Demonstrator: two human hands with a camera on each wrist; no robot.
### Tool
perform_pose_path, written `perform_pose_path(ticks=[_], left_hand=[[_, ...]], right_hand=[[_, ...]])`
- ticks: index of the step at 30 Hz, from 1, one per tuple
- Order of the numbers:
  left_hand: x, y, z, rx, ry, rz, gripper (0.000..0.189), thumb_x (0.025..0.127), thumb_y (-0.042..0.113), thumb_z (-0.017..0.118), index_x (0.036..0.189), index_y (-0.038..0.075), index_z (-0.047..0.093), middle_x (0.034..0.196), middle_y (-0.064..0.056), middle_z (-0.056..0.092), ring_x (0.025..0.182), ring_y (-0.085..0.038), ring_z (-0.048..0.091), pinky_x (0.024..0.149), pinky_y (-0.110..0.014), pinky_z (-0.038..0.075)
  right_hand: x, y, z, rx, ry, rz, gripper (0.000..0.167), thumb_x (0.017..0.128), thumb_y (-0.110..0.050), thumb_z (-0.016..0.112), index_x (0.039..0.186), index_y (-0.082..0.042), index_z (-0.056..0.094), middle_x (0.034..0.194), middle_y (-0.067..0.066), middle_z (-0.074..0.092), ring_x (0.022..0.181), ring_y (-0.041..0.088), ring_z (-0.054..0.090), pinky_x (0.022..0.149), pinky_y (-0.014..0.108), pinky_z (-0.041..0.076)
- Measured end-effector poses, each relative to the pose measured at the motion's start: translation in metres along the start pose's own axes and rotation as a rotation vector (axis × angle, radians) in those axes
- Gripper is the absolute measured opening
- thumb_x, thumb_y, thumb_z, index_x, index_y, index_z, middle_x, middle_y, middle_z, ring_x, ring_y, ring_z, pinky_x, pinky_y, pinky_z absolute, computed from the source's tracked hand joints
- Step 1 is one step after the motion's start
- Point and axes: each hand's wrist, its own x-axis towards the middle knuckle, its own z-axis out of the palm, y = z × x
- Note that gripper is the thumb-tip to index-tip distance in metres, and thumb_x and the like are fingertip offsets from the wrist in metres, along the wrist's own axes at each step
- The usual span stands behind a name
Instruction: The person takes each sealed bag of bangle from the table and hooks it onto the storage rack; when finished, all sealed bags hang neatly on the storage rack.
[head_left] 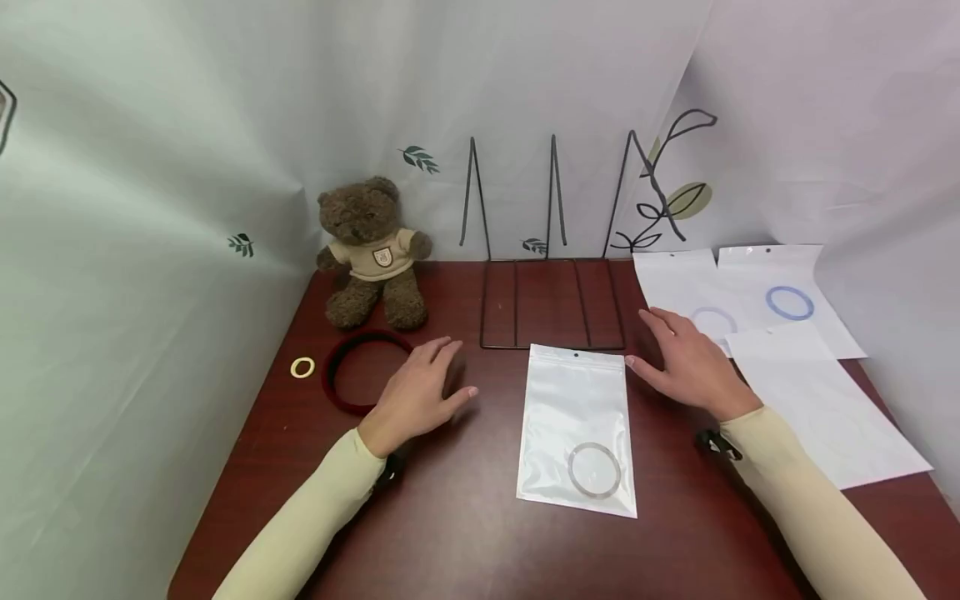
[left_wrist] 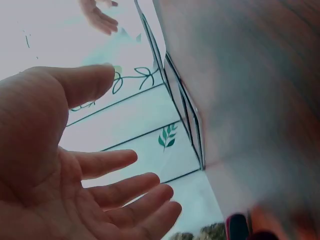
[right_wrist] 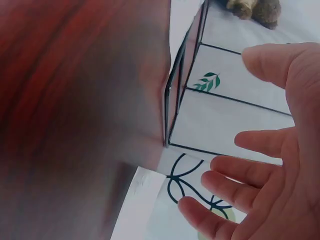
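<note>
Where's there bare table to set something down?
Bare table shows between the left hand and the middle pouch, and between that pouch and the right sleeve. It's crowded at left around the bear, red hoop and yellow ring, and at right, where white pouches lie.

The pouch [head_left: 576,408] lies on the table [head_left: 450,525] before the wire rack [head_left: 555,260]. The bear [head_left: 371,250] sits left of the rack, behind the hoop [head_left: 330,379]; other pouches [head_left: 825,408] lie at right.

Four pouches [head_left: 573,400], one bear [head_left: 367,260], one wire rack [head_left: 515,304].
</note>
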Motion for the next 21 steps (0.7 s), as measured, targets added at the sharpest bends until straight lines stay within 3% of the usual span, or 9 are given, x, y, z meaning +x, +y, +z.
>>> perform_pose_path(ticks=[11, 21], left_hand=[[0.039, 0.014, 0.011, -0.171, -0.019, 0.023, 0.064, 0.099, 0.043, 0.074, 0.150, 0.008, 0.056, 0.142, -0.016, 0.062, 0.128, -0.031, 0.062, 0.107, -0.050, 0.052], [0.065, 0.025, 0.037, -0.453, -0.138, -0.074, 0.050, 0.102, 0.035, 0.070, 0.143, 0.008, 0.061, 0.124, -0.010, 0.071, 0.108, -0.022, 0.068, 0.095, -0.041, 0.056]], right_hand=[[0.026, 0.006, 0.011, 0.166, -0.124, 0.038, 0.073, 0.101, -0.036, 0.070, 0.156, 0.004, 0.045, 0.154, 0.030, 0.050, 0.143, 0.048, 0.048, 0.114, 0.065, 0.041], [0.036, 0.015, 0.026, 0.263, -0.202, 0.084, 0.070, 0.101, -0.029, 0.072, 0.155, 0.007, 0.045, 0.155, 0.032, 0.050, 0.144, 0.051, 0.046, 0.117, 0.065, 0.038]])
